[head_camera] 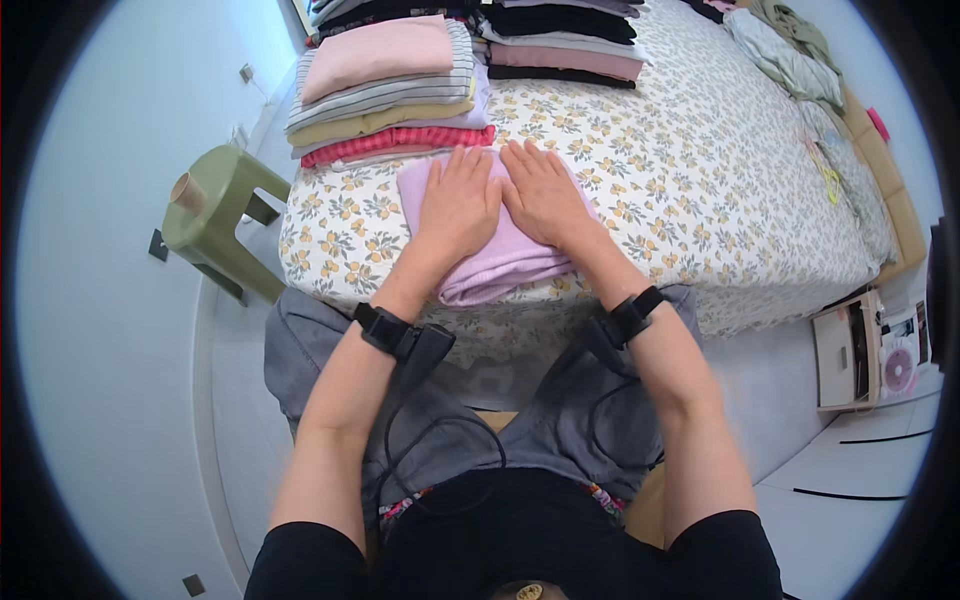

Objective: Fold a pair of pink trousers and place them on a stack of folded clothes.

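Note:
A folded lilac garment [510, 270] lies at the near edge of the bed, its rounded, layered fold facing me. My left hand [463, 202] rests flat on its upper left part, palm down. Flat on the upper right part lies my right hand [544, 195], the thumbs of both hands close together. Neither hand grips the cloth; the palms are hidden. Just beyond stands a stack of folded clothes, with a red checked garment [397, 145] low down and a pink one [379, 56] on top.
Another folded stack [566, 58] is farther back on the floral bedspread [652, 157]. Rumpled cloths [784, 52] lie along the headboard side at the right. A green stool [232, 180] bearing a cardboard tube [189, 193] stands left. Black cables hang from both wrist straps over my lap.

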Demonstrator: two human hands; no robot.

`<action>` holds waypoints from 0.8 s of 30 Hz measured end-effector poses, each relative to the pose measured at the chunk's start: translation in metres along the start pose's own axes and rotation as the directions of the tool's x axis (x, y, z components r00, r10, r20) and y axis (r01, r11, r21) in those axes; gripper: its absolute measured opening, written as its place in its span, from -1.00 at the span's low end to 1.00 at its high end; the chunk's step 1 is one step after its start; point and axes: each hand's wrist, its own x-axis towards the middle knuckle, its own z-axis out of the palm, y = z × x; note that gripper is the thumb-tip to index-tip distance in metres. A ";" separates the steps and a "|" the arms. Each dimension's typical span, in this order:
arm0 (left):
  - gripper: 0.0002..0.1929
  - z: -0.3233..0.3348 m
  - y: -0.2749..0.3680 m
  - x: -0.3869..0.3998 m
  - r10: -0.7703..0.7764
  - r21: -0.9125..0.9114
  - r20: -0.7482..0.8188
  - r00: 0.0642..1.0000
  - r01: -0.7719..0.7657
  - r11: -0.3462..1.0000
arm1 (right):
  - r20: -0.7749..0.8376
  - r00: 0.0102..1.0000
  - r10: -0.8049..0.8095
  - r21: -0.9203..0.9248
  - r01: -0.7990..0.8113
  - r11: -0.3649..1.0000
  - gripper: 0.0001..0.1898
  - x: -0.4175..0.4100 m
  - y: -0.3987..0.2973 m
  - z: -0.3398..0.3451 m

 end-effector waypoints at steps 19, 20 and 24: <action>-0.46 -0.023 0.036 -0.049 0.036 -0.007 -0.027 0.999 -0.036 0.999 | -0.252 0.967 0.035 0.087 -0.014 0.996 -0.47 -0.054 -0.029 0.000; -0.40 -0.027 0.037 -0.055 0.032 0.044 -0.010 0.999 -0.031 0.999 | -0.237 0.971 0.028 -0.008 -0.031 0.999 -0.44 -0.061 -0.035 -0.005; -0.19 -0.040 0.023 -0.062 -0.018 0.001 -0.004 1.000 0.018 1.000 | -0.130 0.983 0.129 -0.089 -0.141 0.986 -0.30 -0.075 -0.027 -0.020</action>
